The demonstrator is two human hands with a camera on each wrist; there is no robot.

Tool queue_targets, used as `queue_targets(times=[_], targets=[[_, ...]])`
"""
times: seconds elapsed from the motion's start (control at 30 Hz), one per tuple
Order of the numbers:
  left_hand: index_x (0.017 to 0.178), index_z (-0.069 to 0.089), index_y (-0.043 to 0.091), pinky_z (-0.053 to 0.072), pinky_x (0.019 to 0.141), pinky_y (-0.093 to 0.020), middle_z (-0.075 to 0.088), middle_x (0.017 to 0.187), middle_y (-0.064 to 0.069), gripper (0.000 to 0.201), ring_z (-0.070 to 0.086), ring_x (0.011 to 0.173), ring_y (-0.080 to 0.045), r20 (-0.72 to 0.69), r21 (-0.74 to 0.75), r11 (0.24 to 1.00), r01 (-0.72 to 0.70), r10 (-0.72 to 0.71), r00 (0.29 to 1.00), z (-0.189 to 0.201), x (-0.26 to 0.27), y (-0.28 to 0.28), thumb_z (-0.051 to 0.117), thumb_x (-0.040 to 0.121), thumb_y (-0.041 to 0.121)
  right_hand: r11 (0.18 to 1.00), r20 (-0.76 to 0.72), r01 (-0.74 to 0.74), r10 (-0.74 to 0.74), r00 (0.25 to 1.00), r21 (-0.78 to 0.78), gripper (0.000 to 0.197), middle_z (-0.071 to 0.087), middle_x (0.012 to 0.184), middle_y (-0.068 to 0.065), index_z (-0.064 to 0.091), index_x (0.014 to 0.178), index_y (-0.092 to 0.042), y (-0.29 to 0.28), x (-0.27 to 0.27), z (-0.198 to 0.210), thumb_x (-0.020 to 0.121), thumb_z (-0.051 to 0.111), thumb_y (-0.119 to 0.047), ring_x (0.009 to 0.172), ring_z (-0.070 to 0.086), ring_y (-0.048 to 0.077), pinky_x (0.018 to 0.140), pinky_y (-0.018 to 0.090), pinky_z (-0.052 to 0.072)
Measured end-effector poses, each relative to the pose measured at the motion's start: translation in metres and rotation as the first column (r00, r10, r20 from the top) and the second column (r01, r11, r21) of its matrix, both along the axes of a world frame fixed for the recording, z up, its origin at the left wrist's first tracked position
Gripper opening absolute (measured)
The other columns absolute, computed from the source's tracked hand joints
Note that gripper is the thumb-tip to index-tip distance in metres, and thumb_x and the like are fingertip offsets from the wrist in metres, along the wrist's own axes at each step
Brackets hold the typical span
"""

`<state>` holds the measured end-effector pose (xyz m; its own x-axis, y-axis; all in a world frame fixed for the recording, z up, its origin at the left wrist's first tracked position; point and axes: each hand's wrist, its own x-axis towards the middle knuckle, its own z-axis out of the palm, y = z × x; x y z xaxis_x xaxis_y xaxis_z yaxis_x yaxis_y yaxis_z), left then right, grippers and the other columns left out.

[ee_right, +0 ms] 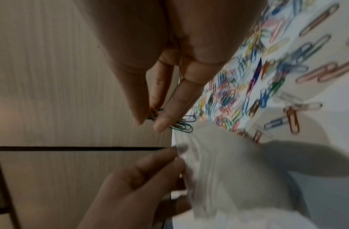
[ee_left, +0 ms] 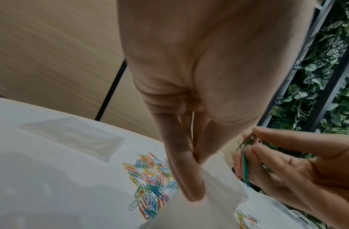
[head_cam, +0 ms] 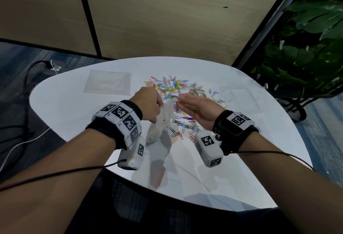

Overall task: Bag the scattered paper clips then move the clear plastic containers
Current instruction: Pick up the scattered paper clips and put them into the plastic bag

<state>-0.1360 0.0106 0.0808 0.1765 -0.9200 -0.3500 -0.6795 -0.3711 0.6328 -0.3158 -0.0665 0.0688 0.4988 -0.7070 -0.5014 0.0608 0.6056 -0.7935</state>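
- Over white bench [head_cam: 74,107]: left hand [head_cam: 146,102] pinched small clear plastic bag [head_cam: 159,122] open; right hand [head_cam: 194,107] pinched several clips above it.
- Most coloured paper clips [head_cam: 176,87] lay unbagged; containers apparently unmoved.

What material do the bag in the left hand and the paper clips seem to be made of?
Bag: thin clear plastic film, likely; it is see-through, crumples and sags under the left hand.
Paper clips: probably wire with a coloured coating; thin bent loops in many bright colours. The metal itself does not show.
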Motion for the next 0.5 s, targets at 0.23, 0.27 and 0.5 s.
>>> queue_targets(times=[0.23,0.27,0.5], targets=[[0.102,0.077,0.006,0.064,0.077,-0.037,0.076,0.075,-0.012,0.021,0.078,0.068,-0.024,-0.087,-0.030,0.997,-0.067,0.064,0.994,-0.002,0.000,-0.002,0.057,0.095,0.002,0.943,-0.305,-0.163,0.071,0.950,-0.290,0.023,0.073,0.100,0.022,0.072,0.103,0.002,0.025,0.019,-0.014,0.080,0.074,0.002,0.093,0.071,0.032,0.090,0.037,0.057],[0.099,0.077,0.005,0.065,0.076,-0.037,0.076,0.075,-0.013,0.021,0.077,0.067,-0.024,-0.092,-0.035,0.997,-0.066,0.062,0.994,-0.002,0.000,-0.002,0.057,0.094,0.002,0.920,-0.357,-0.206,0.079,0.931,-0.333,0.025,0.073,0.101,0.022,0.072,0.103,0.001,0.026,0.021,-0.014,0.079,0.074,0.004,0.093,0.071,0.033,0.091,0.038,0.057],[0.091,0.078,0.003,0.065,0.070,-0.031,0.077,0.079,-0.017,0.024,0.077,0.064,-0.019,-0.112,-0.059,0.996,-0.061,0.054,0.992,0.002,0.003,-0.002,0.055,0.092,-0.003,0.685,-0.610,-0.587,0.258,0.749,-0.431,0.025,0.070,0.094,0.015,0.069,0.106,-0.005,0.029,0.032,-0.014,0.085,0.057,0.002,0.079,0.062,0.016,0.083,0.037,0.056]])
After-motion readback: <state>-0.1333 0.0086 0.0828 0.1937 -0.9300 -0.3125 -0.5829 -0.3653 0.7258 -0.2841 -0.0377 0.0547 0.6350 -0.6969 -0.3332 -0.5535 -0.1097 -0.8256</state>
